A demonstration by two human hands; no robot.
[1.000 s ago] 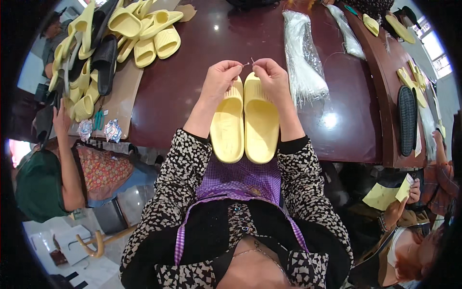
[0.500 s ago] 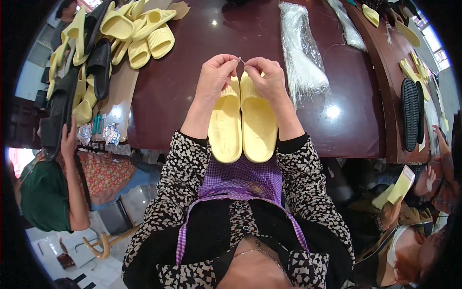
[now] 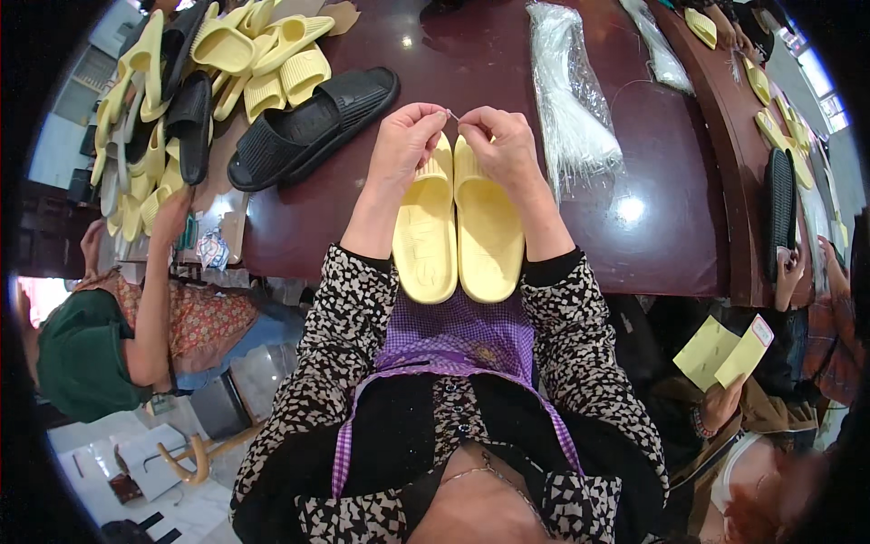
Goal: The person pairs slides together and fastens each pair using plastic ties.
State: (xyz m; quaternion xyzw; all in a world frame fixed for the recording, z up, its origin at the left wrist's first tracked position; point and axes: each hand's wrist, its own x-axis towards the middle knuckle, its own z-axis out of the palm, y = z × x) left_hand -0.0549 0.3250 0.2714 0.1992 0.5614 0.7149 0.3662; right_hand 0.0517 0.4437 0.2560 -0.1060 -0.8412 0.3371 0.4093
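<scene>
Here, left hand (image 3: 405, 143) and right hand (image 3: 506, 147) both pinch a thin strand (image 3: 453, 115) — by the far ends of yellow slippers (image 3: 426, 249).

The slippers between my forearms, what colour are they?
Both slippers are pale yellow, best seen in the head view, the only one.

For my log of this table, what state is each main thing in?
Left hand: pinching thin piece
Right hand: pinching too
Thin piece: between both hands
Yellow pair: side by side, upright
Black footwear: unheld, on table
Clear bag: filled with white strands
</scene>
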